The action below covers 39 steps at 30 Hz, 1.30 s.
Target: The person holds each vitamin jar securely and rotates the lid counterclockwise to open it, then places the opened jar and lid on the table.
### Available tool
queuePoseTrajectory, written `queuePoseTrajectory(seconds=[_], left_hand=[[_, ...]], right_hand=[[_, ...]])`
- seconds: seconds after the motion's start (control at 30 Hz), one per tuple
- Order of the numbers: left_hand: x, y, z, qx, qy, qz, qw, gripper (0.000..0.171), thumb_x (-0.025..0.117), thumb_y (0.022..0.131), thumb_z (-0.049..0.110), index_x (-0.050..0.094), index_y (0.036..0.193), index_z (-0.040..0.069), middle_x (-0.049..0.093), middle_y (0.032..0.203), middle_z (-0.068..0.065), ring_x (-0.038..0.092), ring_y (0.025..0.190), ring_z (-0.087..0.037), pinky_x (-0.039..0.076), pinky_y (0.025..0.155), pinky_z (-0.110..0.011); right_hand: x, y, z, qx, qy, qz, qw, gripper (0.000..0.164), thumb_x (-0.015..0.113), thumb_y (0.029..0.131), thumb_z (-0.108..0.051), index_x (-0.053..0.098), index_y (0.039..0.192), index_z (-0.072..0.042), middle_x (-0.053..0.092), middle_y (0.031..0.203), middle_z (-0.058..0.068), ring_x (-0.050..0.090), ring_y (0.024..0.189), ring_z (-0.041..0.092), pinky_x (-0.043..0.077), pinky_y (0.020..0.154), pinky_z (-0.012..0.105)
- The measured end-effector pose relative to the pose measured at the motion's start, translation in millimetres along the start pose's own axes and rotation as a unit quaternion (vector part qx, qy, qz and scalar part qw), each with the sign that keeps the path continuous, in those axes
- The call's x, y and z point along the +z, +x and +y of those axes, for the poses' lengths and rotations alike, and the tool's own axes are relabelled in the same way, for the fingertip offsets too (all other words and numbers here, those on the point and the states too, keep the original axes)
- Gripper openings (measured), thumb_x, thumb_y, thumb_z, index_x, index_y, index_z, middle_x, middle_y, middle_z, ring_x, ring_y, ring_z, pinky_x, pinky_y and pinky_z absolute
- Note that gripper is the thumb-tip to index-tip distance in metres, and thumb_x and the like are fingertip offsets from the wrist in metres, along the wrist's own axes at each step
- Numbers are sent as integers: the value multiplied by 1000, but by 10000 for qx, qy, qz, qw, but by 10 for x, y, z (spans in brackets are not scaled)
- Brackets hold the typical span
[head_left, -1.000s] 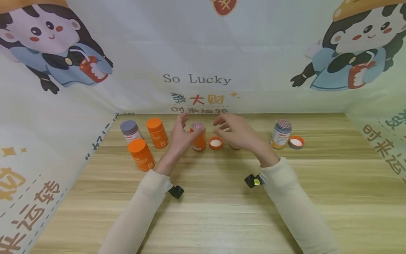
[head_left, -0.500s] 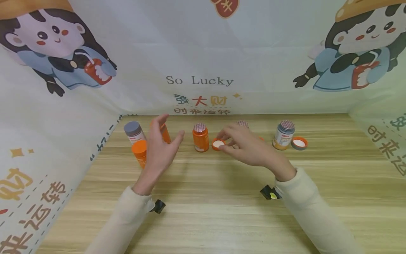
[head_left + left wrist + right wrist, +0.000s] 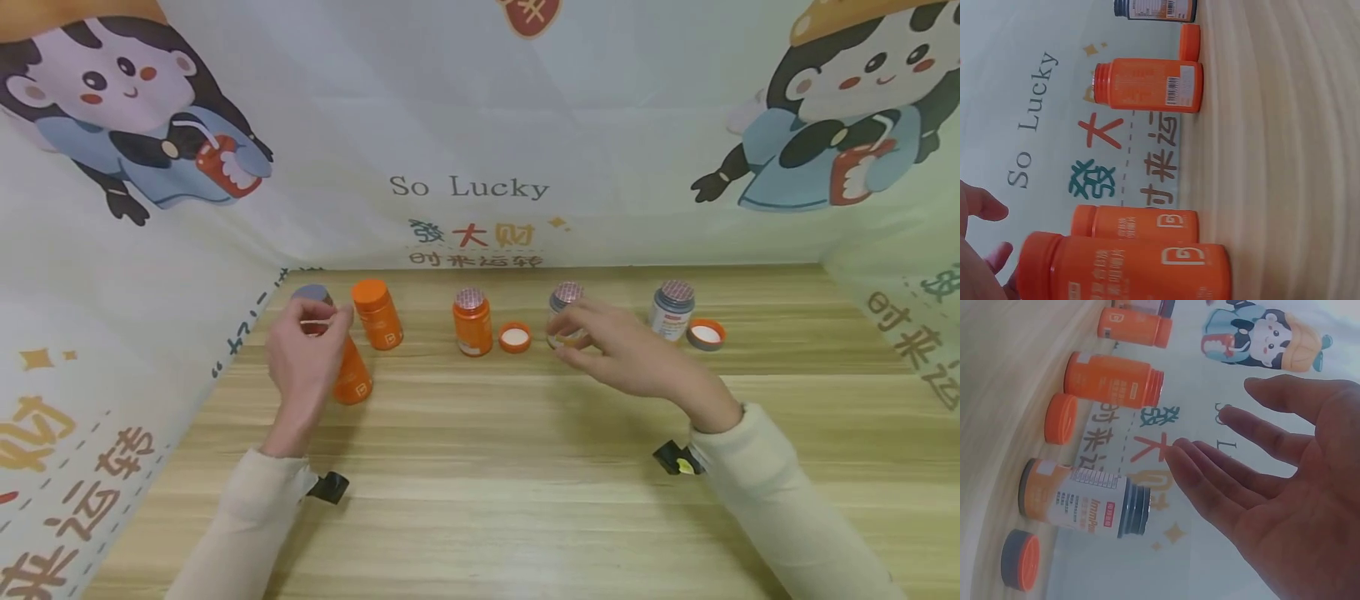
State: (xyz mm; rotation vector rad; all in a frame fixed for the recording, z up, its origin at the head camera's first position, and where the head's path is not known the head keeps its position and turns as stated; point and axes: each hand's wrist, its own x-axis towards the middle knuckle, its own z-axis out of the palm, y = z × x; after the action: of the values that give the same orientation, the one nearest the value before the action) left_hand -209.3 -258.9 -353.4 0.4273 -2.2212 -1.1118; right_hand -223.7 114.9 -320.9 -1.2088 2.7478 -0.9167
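My left hand (image 3: 303,367) hovers over the top of the front orange bottle (image 3: 354,375), fingers loosely bent and hiding its cap in the head view. In the left wrist view, the fingertips (image 3: 988,205) show just above the orange cap (image 3: 1036,265). My right hand (image 3: 626,350) holds nothing; its loosely spread fingers hang before an uncapped grey-necked bottle (image 3: 566,296) with a patterned seal. That bottle's grey-and-orange cap (image 3: 1020,559) lies beside it on the table, hidden by the hand in the head view.
Behind the left hand stand a capped orange bottle (image 3: 377,315) and a grey-capped bottle (image 3: 311,293). An uncapped orange bottle (image 3: 472,325) has its cap (image 3: 515,337) beside it. Farther right are another uncapped bottle (image 3: 672,310) and its cap (image 3: 707,335). A printed cloth backs the table.
My left hand has moved left from the uncapped orange bottle to the front capped one. My right hand has shifted right, from the orange bottle's loose cap to the grey-necked bottle.
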Motion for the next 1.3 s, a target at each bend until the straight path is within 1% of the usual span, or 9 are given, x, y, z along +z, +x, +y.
queuePoseTrajectory(seconds=[0.13,0.37,0.53,0.67,0.8,0.93,1.0,1.17,1.3], left_hand=[[74,13,-81,-84,-353,-102,9993,34,67,83,38,60,100,9,63,100,-8,60,93,-21,45,75,-28],[182,-2,-217,-327,-709,-637,9949,48,74,81,38,52,114,10,62,108,-6,57,102,-19,47,79,-24],[233,-12,-245,-530,-1155,-1189,9847,58,78,78,36,48,120,10,58,113,-6,54,103,-17,46,85,-23],[269,-9,-275,-646,-1146,-1891,9731,64,80,76,40,48,121,9,51,121,-6,50,110,-19,44,93,-30],[293,26,-341,-500,-1040,-2529,9606,64,83,72,38,48,119,12,54,121,-7,51,110,-21,45,94,-34],[327,58,-427,-84,-1185,-3208,9397,60,86,70,21,50,117,9,61,116,-14,58,103,-18,46,94,-35],[343,60,-463,119,-1296,-3562,9253,61,86,69,13,52,119,4,63,116,-19,61,102,-15,45,97,-36],[359,43,-527,125,-1421,-4181,8971,66,84,70,7,50,125,-1,61,123,-22,62,104,-13,41,105,-41],[362,28,-524,170,-1291,-4229,8968,60,83,71,8,52,122,0,63,120,-20,63,103,-18,44,101,-41]], right_hand=[[-40,-13,16,75,15,59,10000,23,62,94,-23,60,116,-16,61,119,3,66,101,21,56,86,41],[-73,-22,38,150,-23,52,9999,25,63,92,-17,60,118,-16,63,120,4,64,106,20,56,86,41],[-114,-37,51,234,-82,38,9997,25,61,95,-25,58,119,-18,61,122,3,61,111,22,55,87,43],[-150,-53,61,323,-94,46,9994,26,60,95,-24,57,120,-17,61,123,4,61,114,24,55,87,45],[-162,-54,79,297,-50,76,9995,27,60,95,-23,57,120,-15,60,124,7,60,114,24,54,88,46],[-158,-47,100,270,-51,92,9996,27,60,95,-24,57,120,-15,61,123,8,61,113,24,55,87,44],[-152,-45,106,261,-96,87,9996,27,60,95,-24,56,120,-15,61,123,8,62,112,24,55,86,42],[-140,-35,104,297,-149,8,9994,27,59,95,-25,55,121,-17,61,124,8,63,111,23,56,86,41],[-130,-28,96,324,-136,-15,9994,28,59,95,-26,54,122,-17,61,125,8,63,110,22,55,87,42]])
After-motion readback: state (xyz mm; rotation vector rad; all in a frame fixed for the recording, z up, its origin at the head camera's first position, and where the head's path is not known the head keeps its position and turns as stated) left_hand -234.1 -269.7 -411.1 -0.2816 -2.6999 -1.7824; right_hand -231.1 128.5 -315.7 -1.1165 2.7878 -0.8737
